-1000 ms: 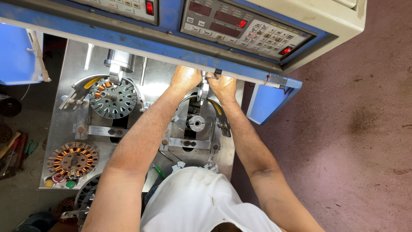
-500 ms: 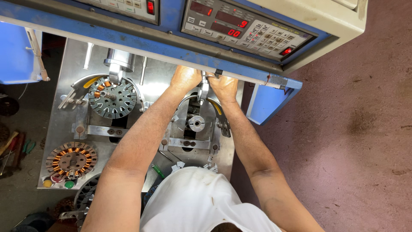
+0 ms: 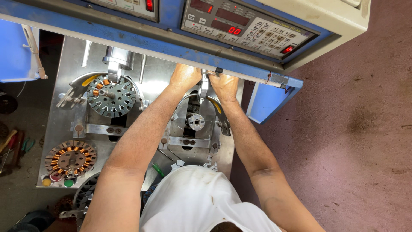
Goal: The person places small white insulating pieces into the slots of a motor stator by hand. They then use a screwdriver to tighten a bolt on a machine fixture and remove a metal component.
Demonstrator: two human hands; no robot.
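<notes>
Head view: left hand (image 3: 184, 76) and right hand (image 3: 224, 86) curled, gripping metal arm (image 3: 203, 87) at far edge of right winding station, under blue control panel (image 3: 253, 30). Bare spindle (image 3: 196, 122) just near hands. Wound stator (image 3: 111, 95) on left station. Risk: fingers pinched if machine cycles.

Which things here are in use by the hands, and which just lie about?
In use:
left hand
right hand
lever
empty spindle

Lying about:
mounted stator
wound stator
coloured buttons
green tool
control panel
</notes>
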